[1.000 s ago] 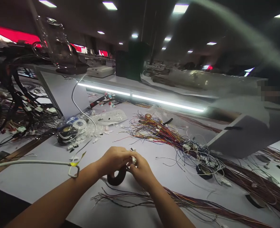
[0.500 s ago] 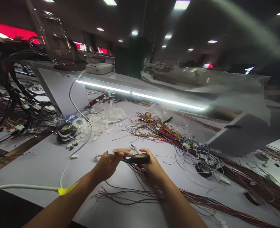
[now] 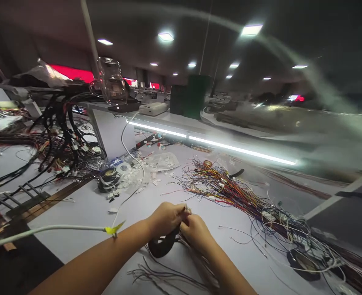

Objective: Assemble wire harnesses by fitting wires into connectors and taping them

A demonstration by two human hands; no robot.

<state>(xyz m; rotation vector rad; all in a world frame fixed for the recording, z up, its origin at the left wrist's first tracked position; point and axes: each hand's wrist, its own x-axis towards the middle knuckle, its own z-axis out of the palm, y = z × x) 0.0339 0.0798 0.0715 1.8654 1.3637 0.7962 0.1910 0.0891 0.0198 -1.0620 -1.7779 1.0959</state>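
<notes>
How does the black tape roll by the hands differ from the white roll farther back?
The black tape roll is dark, tipped on edge and partly hidden under the left hand. The white roll is pale, lies flat farther back and is untouched. Both are ring-shaped rolls with an open centre.

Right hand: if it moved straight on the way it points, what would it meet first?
Probably the left hand, right in front of the right hand; they seem to touch above the tape roll.
</notes>
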